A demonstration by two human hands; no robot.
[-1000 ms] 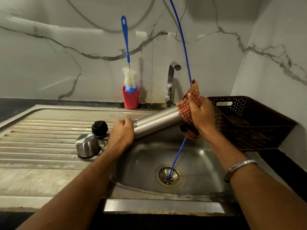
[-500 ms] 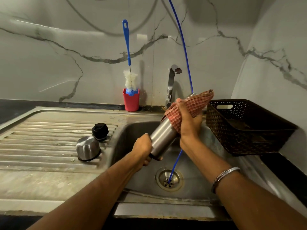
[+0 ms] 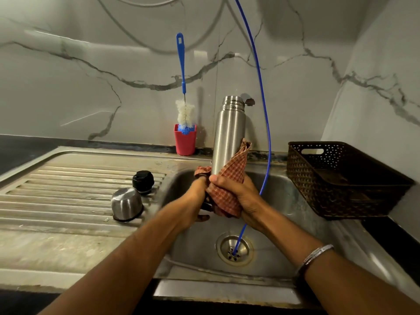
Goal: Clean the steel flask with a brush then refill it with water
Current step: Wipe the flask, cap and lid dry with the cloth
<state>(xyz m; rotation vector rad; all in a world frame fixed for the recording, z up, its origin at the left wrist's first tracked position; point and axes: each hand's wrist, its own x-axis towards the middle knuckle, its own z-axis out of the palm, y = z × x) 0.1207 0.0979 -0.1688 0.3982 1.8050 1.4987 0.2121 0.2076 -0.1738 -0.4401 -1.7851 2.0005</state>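
The steel flask [image 3: 229, 130] stands upright above the sink basin [image 3: 284, 208], its open threaded mouth at the top. A red checked cloth [image 3: 229, 187] wraps its lower part. My right hand [image 3: 236, 192] grips the cloth against the flask. My left hand [image 3: 195, 201] holds the flask's bottom end, partly hidden by the cloth. The blue-handled bottle brush [image 3: 184, 105] stands in a red cup [image 3: 185, 142] at the back wall. The flask's steel cup lid [image 3: 126, 204] and black stopper [image 3: 143, 180] lie on the drainboard.
A thin blue hose [image 3: 264, 133] hangs from above into the drain [image 3: 234, 248]. The tap [image 3: 248, 100] peeks out behind the flask's neck. A dark perforated basket [image 3: 341, 178] sits on the right counter. The ribbed drainboard [image 3: 68, 189] spreads left.
The flask went from lying sideways over the sink to standing upright with its mouth up. My right hand slid the cloth from the far end down to the base, beside my left hand.
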